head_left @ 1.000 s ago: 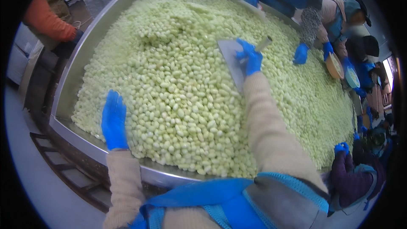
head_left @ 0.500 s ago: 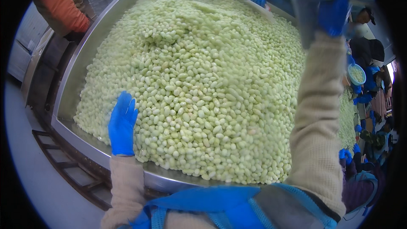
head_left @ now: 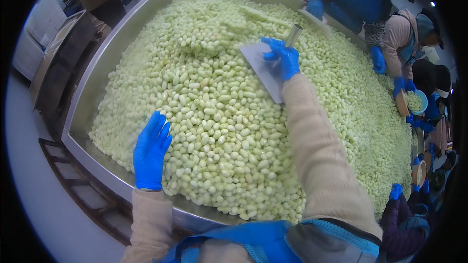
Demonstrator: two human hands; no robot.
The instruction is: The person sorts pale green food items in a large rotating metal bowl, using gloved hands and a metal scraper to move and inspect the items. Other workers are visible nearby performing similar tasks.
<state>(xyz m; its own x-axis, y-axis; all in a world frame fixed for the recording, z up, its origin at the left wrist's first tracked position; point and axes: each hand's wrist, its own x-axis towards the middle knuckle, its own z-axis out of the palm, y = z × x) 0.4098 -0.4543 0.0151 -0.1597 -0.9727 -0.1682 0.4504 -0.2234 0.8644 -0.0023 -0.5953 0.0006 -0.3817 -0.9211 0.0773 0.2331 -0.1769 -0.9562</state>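
Observation:
A heap of pale green oval pieces point(head_left: 222, 136), like large beans or small peeled fruit, fills a wide metal bin point(head_left: 80, 97). Gloved in blue, my right hand point(head_left: 286, 58) grips a flat whitish scoop point(head_left: 258, 65) near its metal tube handle point(head_left: 293, 35). The scoop's blade tilts against the middle of the heap, and whether any pieces lie behind it is hidden. My left hand point(head_left: 150, 156), also in a blue glove, is held over the near left part of the heap with fingers stretched and nothing in it.
Across the bin's far right side, a co-worker's gloved hand point(head_left: 315, 7) is by another pale scoop point(head_left: 317, 22). Several people line the right side, one near a light blue basin point(head_left: 420, 101). A dark metal frame point(head_left: 73, 185) lies along the floor at left.
My right hand has brought the scoop down and leftward from the upper right onto the heap. My left hand has shifted slightly right and lower in the picture, and the view has turned a little.

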